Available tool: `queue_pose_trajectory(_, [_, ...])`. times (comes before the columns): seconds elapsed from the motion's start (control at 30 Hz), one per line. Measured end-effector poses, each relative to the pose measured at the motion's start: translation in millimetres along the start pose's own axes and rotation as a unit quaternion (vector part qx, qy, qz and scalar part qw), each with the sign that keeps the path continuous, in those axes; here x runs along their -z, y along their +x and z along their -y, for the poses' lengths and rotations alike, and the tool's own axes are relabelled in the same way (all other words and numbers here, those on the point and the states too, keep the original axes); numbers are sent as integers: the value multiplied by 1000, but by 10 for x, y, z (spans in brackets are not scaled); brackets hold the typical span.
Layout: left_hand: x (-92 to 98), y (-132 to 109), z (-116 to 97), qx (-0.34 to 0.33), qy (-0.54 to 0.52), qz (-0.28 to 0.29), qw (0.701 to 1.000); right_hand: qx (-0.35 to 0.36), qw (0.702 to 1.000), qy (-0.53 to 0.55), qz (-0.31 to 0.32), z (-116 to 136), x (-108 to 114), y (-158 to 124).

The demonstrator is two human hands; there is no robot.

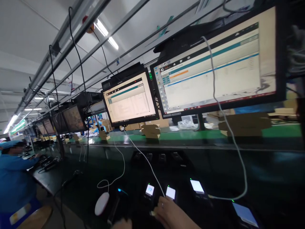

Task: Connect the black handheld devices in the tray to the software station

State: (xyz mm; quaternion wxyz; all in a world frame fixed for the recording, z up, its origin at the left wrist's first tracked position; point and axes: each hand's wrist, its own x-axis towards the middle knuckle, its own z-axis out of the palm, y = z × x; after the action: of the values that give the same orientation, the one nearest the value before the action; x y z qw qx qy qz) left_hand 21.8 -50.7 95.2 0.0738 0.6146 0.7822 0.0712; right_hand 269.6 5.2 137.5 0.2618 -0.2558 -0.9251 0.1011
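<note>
Head view: at the bottom centre, the right hand (166,211) pinches a white cable plug (152,213) beside a row of lit phones (170,192) on the dark bench (262,178). It seems not yet plugged in. The left hand (122,223) barely shows; grip unclear.

Cut off or illegible: left hand (122,223), only a sliver above the bottom edge left of the right hand (170,213); text on the large monitor (214,63) above, blurred; nearby cardboard boxes (245,122), smeared.
</note>
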Motion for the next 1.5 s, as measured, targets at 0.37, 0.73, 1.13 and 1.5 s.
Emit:
queue_pose_trajectory(0.37, [351, 744, 125, 91, -101, 85, 987, -33, 999, 24, -23, -218, 3, -58])
queue_pose_trajectory(0.73, [780, -345, 37, 5, -120, 144, 982, 8, 988, -20, -151, -645, -272, -243])
queue_pose_trajectory(1.13, [603, -834, -197, 2, -108, 118, 987, 8, 988, -2, -156, -693, -368, -315])
queue_pose_trajectory(1.5, [605, -739, 24, -18, -215, 157, 964, -4, 992, 13, -124, -626, -317, -300])
